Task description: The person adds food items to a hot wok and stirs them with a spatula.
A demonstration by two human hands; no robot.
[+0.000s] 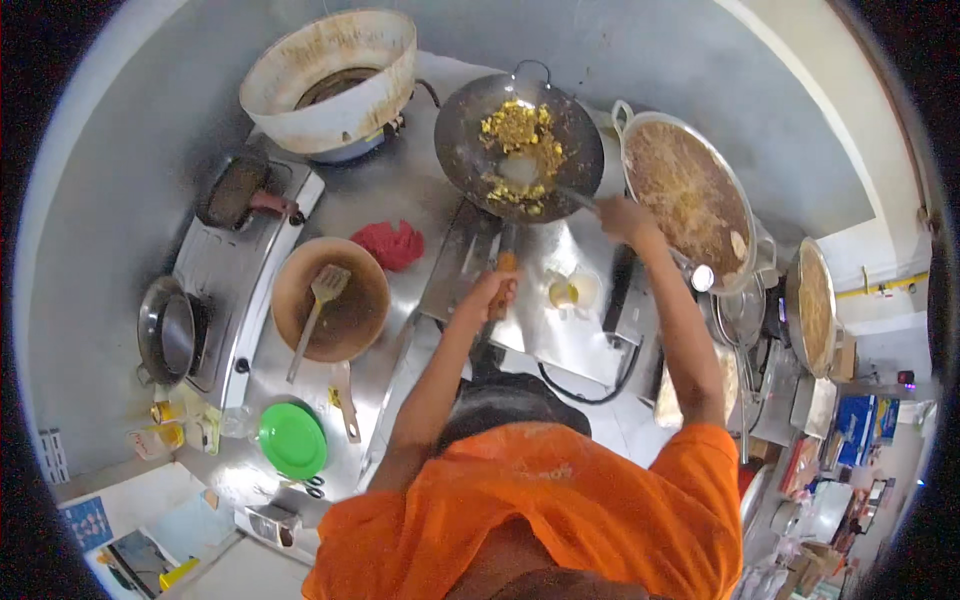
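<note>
A dark wok sits ahead of me, with a wooden handle that points toward my body. My left hand is closed around that handle. Crumbly brown and yellow food, apparently with egg, lies in the wok. My right hand grips a metal spatula from the right side. Its blade rests amid the food, partly blurred. Below the wok, on the steel surface, are a small bowl with yellow liquid and a pale round piece beside it.
Close to my right arm stands a large pot of bubbling brown liquid. Leftward are a brown pan holding a slotted turner, a red cloth, a green plate and scissors. A stained white burner shield stands behind.
</note>
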